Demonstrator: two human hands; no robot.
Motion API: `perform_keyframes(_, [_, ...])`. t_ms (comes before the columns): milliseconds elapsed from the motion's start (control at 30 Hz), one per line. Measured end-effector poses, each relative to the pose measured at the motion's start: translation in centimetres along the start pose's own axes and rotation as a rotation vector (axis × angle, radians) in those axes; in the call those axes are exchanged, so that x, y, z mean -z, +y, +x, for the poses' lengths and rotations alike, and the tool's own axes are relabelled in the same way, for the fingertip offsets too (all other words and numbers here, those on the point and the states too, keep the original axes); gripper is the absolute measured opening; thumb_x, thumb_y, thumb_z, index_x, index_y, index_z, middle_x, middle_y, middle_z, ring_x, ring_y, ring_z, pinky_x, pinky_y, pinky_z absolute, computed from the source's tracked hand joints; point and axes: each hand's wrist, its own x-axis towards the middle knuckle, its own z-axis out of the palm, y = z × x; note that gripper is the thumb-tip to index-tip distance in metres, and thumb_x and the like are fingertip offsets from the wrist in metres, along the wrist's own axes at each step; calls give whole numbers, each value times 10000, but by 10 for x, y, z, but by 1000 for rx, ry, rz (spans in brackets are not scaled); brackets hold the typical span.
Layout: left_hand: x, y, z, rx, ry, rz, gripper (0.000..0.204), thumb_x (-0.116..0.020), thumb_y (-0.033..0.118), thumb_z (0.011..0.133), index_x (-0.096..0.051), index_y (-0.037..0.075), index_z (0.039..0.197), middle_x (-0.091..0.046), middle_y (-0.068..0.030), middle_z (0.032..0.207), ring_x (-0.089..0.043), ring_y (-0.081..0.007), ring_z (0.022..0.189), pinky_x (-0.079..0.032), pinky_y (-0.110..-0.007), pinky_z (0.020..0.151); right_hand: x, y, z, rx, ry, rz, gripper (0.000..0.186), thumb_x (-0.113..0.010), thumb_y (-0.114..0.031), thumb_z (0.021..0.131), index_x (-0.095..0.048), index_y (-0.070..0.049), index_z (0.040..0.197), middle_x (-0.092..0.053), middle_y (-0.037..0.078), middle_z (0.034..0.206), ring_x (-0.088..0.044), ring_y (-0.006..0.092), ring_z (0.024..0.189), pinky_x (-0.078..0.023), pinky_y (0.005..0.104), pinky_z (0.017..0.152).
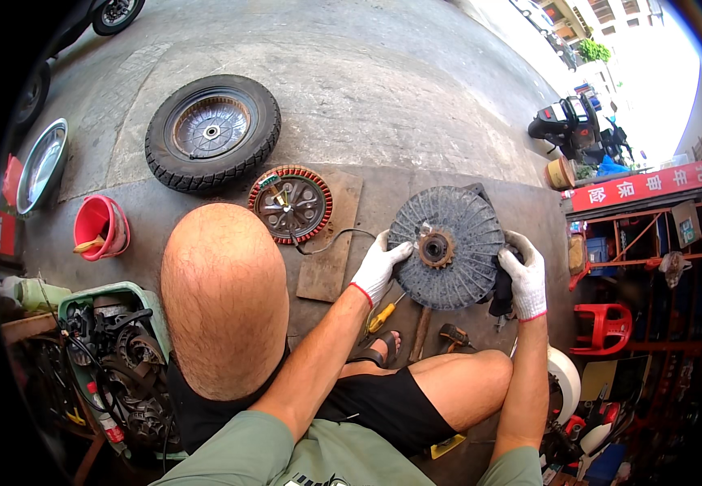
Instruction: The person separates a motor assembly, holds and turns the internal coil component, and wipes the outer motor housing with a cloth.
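A grey, ribbed, round motor cover with a rusty toothed hub at its middle is held up in front of me. My left hand, in a white glove with a red cuff, grips its left edge, thumb on the ribbed face. Gloved the same way, my right hand grips the right edge. Below that edge hangs a black thing, partly hidden by the right fingers; I cannot make out what it is. Left of the cover, a motor stator with copper-red windings and a trailing cable lies partly on a wooden board.
A tyred wheel lies beyond the stator. A red bucket and a green crate of metal parts stand left. Near my foot are a yellow-handled screwdriver and a hammer. A red plastic stool stands right.
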Motion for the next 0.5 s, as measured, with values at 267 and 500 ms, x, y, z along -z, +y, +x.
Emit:
perform_keyframes(267, [0,1,1,-34,35,14,828,-712,51,883,-202,-61,1525,-494,-221,1405,-564,-286,1236,-483,-423,1035,3,10,1,-11,2,37,423,-648,-12,852,-608,81,1263,-677,107,1113,-614,143,993,-494,285,925])
perform_keyframes(500, [1,0,1,-59,38,31,785,-707,26,879,-242,-57,1507,-535,-203,1360,-602,-266,1178,-514,-402,996,6,18,2,-19,-7,57,426,-654,-13,852,-605,83,1264,-680,100,1089,-615,137,969,-497,284,910])
